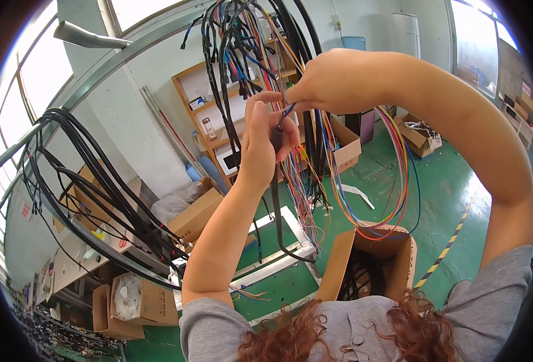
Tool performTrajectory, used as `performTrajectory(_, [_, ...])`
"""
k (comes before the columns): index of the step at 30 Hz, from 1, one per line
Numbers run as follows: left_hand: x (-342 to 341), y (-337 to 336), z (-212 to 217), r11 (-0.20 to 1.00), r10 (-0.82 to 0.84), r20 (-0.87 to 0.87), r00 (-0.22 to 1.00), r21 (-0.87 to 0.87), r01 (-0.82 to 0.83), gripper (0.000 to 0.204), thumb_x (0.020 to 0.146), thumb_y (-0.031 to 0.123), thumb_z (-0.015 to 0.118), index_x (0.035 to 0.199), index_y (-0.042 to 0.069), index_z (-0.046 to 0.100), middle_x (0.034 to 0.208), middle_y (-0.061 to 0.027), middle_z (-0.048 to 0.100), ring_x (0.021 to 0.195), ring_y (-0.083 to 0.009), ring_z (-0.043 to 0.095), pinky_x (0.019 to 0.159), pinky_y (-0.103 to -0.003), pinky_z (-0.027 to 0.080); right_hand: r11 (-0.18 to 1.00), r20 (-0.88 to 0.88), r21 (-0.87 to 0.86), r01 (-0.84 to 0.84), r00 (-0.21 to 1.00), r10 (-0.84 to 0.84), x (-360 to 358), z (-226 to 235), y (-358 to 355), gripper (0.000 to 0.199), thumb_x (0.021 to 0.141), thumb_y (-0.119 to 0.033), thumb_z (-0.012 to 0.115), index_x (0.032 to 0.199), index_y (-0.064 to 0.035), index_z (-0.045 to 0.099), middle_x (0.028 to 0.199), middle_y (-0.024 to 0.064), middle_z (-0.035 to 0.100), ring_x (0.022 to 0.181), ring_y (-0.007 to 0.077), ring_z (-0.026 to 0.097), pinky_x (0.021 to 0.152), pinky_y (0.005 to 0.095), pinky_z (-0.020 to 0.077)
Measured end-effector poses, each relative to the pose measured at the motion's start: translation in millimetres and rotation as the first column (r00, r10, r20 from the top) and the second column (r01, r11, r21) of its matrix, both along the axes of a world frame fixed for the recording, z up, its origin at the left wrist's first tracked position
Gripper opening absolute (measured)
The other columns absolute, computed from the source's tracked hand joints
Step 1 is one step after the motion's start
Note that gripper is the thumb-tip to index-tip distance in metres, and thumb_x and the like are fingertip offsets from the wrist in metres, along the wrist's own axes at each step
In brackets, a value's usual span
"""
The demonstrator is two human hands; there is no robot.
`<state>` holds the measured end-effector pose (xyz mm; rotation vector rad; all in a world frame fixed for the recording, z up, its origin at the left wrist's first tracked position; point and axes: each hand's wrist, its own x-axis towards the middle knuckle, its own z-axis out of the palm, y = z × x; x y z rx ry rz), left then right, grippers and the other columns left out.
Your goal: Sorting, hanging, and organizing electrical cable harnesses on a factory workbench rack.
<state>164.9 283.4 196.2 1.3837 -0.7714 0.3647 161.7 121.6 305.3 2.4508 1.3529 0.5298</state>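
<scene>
Both my hands are raised in front of the hanging wires. My left hand (263,136) curls its fingers round the upper end of a black cable sleeve (276,139), whose length hangs below. Just above and to the right, my right hand (321,81) is bent over with its fingertips pinched together. A thin dark blue wire (287,111) runs from those fingertips to the sleeve's mouth. Other strands in the pinch are hidden by the fingers. Behind the hands hangs a thick bundle of coloured wires (296,187), with black-wrapped harness branches (217,78) to its left.
A curved metal rail (103,72) carries black cables (106,181) at left. Below stands a white frame (269,259). Close to my body is an open cardboard box (338,265) holding black cables. Coloured wires loop (404,181) at right. A wooden shelf (185,96) stands behind.
</scene>
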Motion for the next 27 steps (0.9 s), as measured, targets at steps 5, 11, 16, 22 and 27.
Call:
performTrajectory(5, [0,-1,0,1.0,-0.015,-0.062,0.998,0.004,0.015,0.043,0.093,0.042,0.021,0.11,0.005,0.036,0.059,-0.0088,0.05,0.038,-0.0075,0.032,0.039,-0.019,0.025,0.985,0.02,-0.153,0.081,0.997,-0.078,-7,-5,5,0.02,0.088,-0.026,0.045,0.086,-0.0091,0.055,0.069,0.0134,0.058,0.069,0.0325,0.057,0.061,0.0424,0.0451])
performTrajectory(11, [0,-6,-2,0.999,0.014,0.01,1.0,0.049,-0.015,0.047,0.093,0.046,0.02,0.11,0.005,0.036,0.059,-0.0084,0.05,0.038,-0.0063,0.031,0.037,-0.019,0.024,0.993,0.001,-0.116,-0.009,1.0,0.009,-12,-4,8,0.019,0.088,-0.025,0.045,0.089,-0.01,0.055,0.065,0.0129,0.057,0.065,0.0314,0.057,0.059,0.0419,0.0455])
performTrajectory(16, [-2,-8,-2,1.0,0.0,0.001,1.0,0.021,0.0,0.049,0.092,0.048,0.02,0.11,0.006,0.038,0.057,-0.0074,0.049,0.037,-0.0061,0.03,0.036,-0.018,0.023,0.991,0.036,-0.136,0.016,0.999,-0.012,-17,-6,9,0.014,0.084,-0.021,0.047,0.088,-0.0109,0.056,0.065,0.012,0.058,0.064,0.0307,0.058,0.058,0.0409,0.0461])
performTrajectory(22, [-9,-12,-2,0.998,-0.006,-0.117,0.993,-0.063,-0.001,0.048,0.092,0.047,0.023,0.108,0.006,0.042,0.055,-0.0043,0.048,0.037,-0.0063,0.035,0.034,-0.019,0.021,0.964,0.164,-0.266,0.002,0.986,0.043,-25,-14,8,0.011,0.078,-0.014,0.049,0.087,-0.0104,0.055,0.065,0.0105,0.059,0.063,0.0304,0.059,0.055,0.0391,0.0462])
performTrajectory(27, [-10,-18,0,0.999,0.029,-0.106,0.994,-0.038,-0.033,0.05,0.092,0.048,0.022,0.105,0.006,0.045,0.053,-0.0022,0.047,0.037,-0.006,0.035,0.033,-0.019,0.02,0.958,0.169,-0.191,-0.213,0.955,0.246,-22,-17,3,0.008,0.076,-0.011,0.05,0.083,-0.0083,0.053,0.065,0.0107,0.059,0.062,0.0295,0.059,0.054,0.0376,0.046])
